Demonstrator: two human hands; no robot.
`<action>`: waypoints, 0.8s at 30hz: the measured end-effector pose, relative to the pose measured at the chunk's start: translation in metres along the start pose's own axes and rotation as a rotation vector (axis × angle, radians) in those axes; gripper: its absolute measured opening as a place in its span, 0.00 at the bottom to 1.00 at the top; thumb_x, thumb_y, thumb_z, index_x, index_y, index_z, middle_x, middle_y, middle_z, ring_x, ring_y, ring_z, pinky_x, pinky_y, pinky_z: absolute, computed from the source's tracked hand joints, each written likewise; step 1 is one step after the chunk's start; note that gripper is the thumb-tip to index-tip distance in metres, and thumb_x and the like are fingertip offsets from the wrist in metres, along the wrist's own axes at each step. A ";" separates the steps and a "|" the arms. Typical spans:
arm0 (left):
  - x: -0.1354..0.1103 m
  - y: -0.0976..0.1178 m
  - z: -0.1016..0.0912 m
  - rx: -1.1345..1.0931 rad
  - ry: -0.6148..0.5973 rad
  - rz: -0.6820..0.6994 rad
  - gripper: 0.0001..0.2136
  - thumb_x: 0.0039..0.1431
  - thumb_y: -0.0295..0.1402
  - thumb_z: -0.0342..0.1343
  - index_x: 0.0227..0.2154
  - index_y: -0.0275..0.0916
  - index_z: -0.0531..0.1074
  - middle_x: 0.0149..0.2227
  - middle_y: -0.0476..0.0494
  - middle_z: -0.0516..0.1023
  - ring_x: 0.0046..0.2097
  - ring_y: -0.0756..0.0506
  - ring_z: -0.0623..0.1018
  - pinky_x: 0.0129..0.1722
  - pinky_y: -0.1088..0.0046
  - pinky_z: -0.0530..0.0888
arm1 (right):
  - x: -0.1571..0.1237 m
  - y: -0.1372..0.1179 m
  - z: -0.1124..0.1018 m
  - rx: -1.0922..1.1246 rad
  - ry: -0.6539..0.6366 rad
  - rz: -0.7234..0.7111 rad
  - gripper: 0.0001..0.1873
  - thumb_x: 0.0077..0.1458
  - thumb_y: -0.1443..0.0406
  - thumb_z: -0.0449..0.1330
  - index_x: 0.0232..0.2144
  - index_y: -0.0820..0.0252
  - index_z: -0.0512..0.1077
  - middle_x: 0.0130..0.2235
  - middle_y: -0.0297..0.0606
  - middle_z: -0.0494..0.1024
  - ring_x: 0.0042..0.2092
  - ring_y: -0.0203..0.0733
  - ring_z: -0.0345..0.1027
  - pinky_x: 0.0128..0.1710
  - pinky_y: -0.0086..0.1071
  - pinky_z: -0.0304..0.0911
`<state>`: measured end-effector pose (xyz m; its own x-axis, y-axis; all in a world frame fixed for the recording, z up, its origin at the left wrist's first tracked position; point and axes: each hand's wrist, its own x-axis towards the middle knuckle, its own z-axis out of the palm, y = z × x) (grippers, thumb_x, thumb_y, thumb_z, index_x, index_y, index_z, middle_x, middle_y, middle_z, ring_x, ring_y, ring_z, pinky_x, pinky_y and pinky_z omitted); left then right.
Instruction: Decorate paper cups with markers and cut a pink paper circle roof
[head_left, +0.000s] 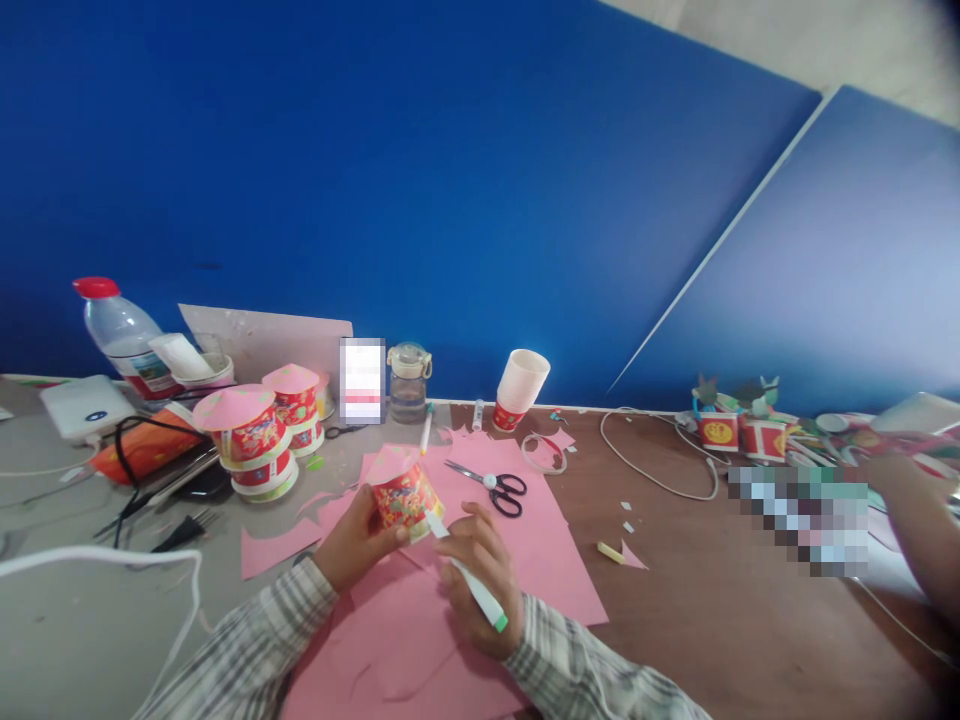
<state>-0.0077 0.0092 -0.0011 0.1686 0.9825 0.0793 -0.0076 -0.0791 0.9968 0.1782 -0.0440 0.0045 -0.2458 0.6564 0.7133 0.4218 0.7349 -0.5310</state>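
Note:
My left hand [355,545] is closed around a red patterned paper cup [403,496] topped with a pink paper cone, held tilted above the pink paper sheet [525,570]. My right hand [484,575] grips a white glue stick with a green end [472,585], its tip touching the cup's lower rim. Both sleeves are plaid. Black-handled scissors [491,486] lie on the pink sheet just beyond my right hand.
Two stacks of finished pink-topped cups [251,435] stand at the left, near a water bottle [120,335], cables and a plug [180,533]. A tilted stack of paper cups [519,388] and a jar [409,380] sit by the blue wall. Another person's arm [911,520] is at the right.

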 end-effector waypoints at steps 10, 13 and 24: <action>0.000 0.003 0.002 -0.006 0.009 -0.003 0.22 0.28 0.39 0.64 0.30 0.38 0.66 0.30 0.45 0.75 0.34 0.39 0.73 0.33 0.60 0.70 | 0.000 0.000 0.000 -0.001 0.008 0.016 0.12 0.49 0.70 0.55 0.38 0.54 0.71 0.30 0.34 0.74 0.34 0.42 0.69 0.54 0.48 0.58; -0.001 0.003 0.002 -0.001 0.014 -0.003 0.23 0.27 0.38 0.64 0.30 0.38 0.66 0.30 0.44 0.76 0.34 0.39 0.73 0.32 0.61 0.70 | 0.000 0.001 0.001 -0.003 0.029 0.024 0.13 0.50 0.70 0.55 0.38 0.54 0.71 0.32 0.34 0.75 0.34 0.42 0.69 0.54 0.48 0.58; -0.001 0.001 0.000 0.029 0.017 -0.002 0.21 0.29 0.35 0.64 0.30 0.39 0.66 0.28 0.49 0.73 0.33 0.41 0.73 0.32 0.63 0.71 | -0.004 -0.004 0.002 -0.007 -0.021 -0.010 0.13 0.48 0.71 0.55 0.37 0.54 0.71 0.30 0.34 0.75 0.34 0.43 0.70 0.54 0.49 0.58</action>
<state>-0.0073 0.0084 0.0000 0.1513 0.9855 0.0772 0.0211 -0.0813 0.9965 0.1752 -0.0492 0.0031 -0.2686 0.6522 0.7088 0.4251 0.7406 -0.5204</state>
